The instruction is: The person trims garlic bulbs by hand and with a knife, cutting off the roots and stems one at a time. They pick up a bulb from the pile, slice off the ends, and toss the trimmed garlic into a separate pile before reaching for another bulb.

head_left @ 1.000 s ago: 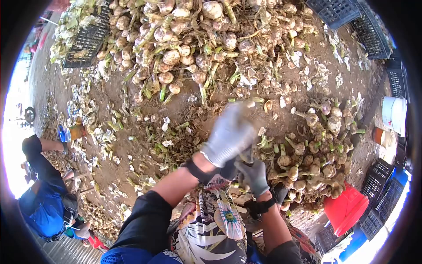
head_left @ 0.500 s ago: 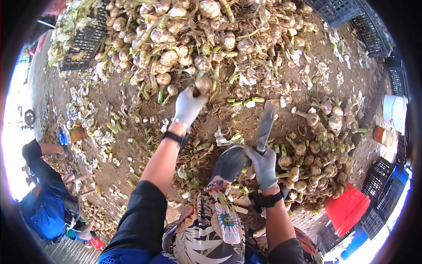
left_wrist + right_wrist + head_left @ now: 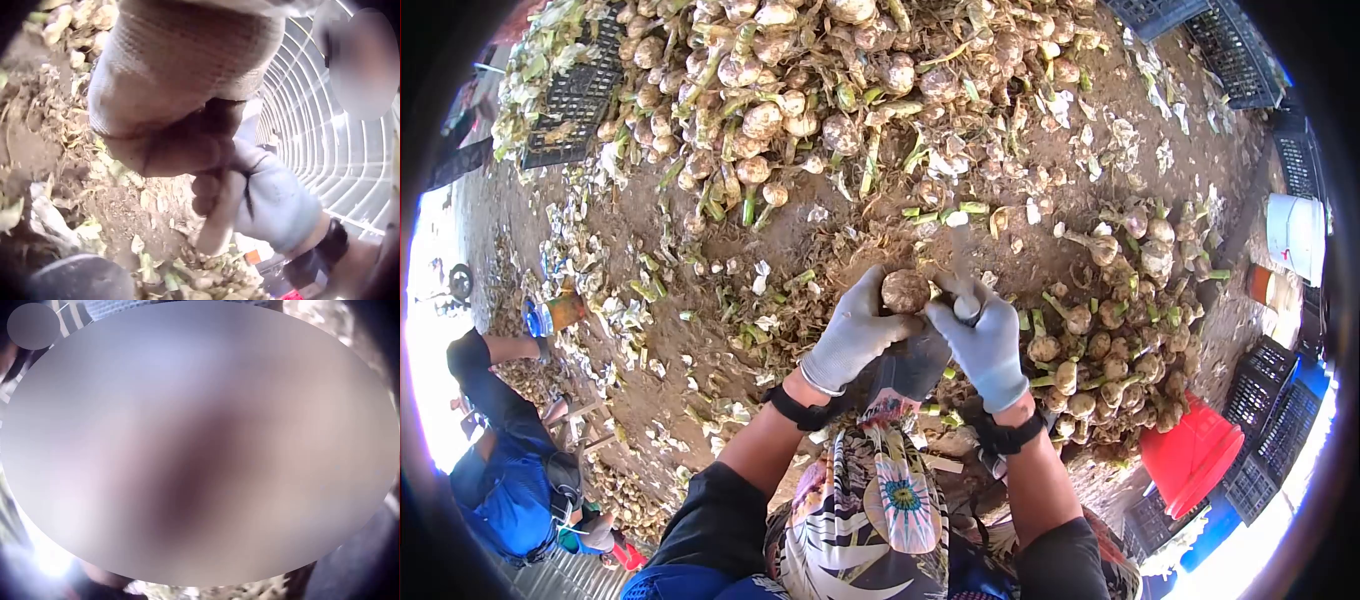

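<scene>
1. Head view: I have the left hand [image 3: 850, 335] gripping a brown bulb [image 3: 906, 291], and the right hand [image 3: 987, 345] curled round a knife [image 3: 962, 250].
2. Half a second ago I saw the left hand stretched out beside the far pile [image 3: 800, 70] with a bulb at its fingers; now it has come back near, and the bulb sits between the two hands, just beyond the dark shoe [image 3: 915, 368].
3. My right hand picture has changed less: it has shifted slightly toward the bulb. The knife's blade, readable before, is now a pale smear pointing far.
4. To the right, the heap of bulbs [image 3: 1110, 365] and the red bucket [image 3: 1188, 455] stay as they were.
5. I cannot tell whether the blade touches the bulb.
6. Left wrist view gives me mostly the left hand, filling the top and hiding what it holds; the right hand shows beyond it.
7. Right wrist view is nearly all covered by a blurred oval, so I read no grip there.
8. At far right, the crates [image 3: 1238, 50] are cut off by the round edge.
</scene>
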